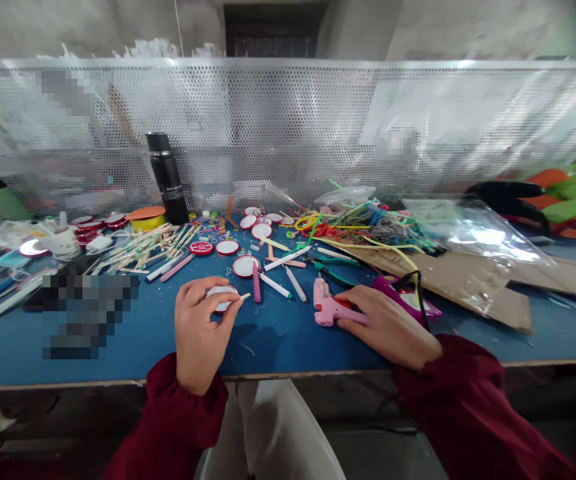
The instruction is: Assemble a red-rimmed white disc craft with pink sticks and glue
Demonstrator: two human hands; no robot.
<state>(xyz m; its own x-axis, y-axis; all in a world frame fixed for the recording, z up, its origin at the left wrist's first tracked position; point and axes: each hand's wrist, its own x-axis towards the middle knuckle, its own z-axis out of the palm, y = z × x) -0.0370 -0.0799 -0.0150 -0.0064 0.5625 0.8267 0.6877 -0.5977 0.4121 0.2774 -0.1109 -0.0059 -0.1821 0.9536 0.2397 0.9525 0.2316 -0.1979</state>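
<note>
My left hand (pixel 203 327) is closed in a pinch near the table's front edge. From between thumb and forefinger pokes the pale end of a short stick (pixel 246 296). A white lid with a red rim (pixel 222 298) shows just behind those fingers, partly covered by them; whether they touch it I cannot tell. My right hand (pixel 381 323) is wrapped round the handle of a pink glue gun (pixel 324 308), which is low over or on the blue table with its nozzle pointing away from me. Beside it are green-handled pliers (pixel 335 277) and several markers (pixel 297 285).
More red-rimmed lids (pixel 246 267) lie ahead of my hands. Small sticks (pixel 143 250) are piled to the left, near a black bottle (pixel 167 179). Tangled cords (pixel 383 223), cardboard (pixel 448 277) and clear plastic (pixel 478 230) spread across the right. A perforated metal panel (pixel 278 127) closes the back.
</note>
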